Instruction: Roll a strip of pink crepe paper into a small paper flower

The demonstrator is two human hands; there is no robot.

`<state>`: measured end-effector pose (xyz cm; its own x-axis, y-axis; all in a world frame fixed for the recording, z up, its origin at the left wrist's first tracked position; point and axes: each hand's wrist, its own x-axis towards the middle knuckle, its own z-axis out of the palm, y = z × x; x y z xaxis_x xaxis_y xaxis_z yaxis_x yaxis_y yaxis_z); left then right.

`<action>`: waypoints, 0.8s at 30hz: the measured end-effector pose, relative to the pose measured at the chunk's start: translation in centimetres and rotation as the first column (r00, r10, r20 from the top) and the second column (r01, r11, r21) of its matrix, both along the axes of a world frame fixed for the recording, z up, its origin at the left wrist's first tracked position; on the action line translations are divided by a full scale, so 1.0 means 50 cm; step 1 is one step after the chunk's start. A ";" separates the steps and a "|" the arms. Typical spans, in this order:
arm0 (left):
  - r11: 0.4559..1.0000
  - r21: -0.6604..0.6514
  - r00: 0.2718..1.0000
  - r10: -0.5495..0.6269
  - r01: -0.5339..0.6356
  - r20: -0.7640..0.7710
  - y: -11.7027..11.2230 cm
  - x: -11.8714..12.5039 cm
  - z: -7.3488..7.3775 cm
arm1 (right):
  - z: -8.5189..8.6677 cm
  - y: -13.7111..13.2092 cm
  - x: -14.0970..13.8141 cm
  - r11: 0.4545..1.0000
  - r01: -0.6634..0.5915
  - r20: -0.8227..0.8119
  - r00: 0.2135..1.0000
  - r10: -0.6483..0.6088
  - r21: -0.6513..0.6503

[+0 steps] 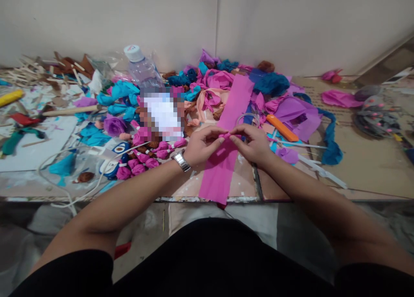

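A long strip of pink crepe paper (226,128) runs from the pile at the back to the table's front edge. My left hand (202,145), with a metal watch at the wrist, and my right hand (254,143) meet over the strip's middle. Both pinch a small rolled bit of the pink paper (227,135) between thumbs and fingertips. Finished pink paper buds (142,159) lie in a row just left of my left hand.
Crumpled pink, purple and blue crepe paper (271,84) is heaped at the back. A plastic water bottle (142,68), a purple paper rose (114,126), an orange cutter (282,128), wooden sticks (69,111), a white cable (64,189) and tape rolls surround the work spot.
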<state>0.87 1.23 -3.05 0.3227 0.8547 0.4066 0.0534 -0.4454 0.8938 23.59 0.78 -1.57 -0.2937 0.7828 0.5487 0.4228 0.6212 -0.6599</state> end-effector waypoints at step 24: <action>0.938 -0.340 0.995 -0.032 0.061 0.090 0.015 -0.005 0.013 | 0.006 0.015 0.020 0.904 -0.147 0.224 0.973 0.058 0.403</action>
<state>0.63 1.97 -2.38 0.3434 0.9317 0.1187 -0.0396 -0.1119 0.9929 24.60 1.56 -1.26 -0.4987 0.4571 0.7364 0.4381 0.8660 -0.2409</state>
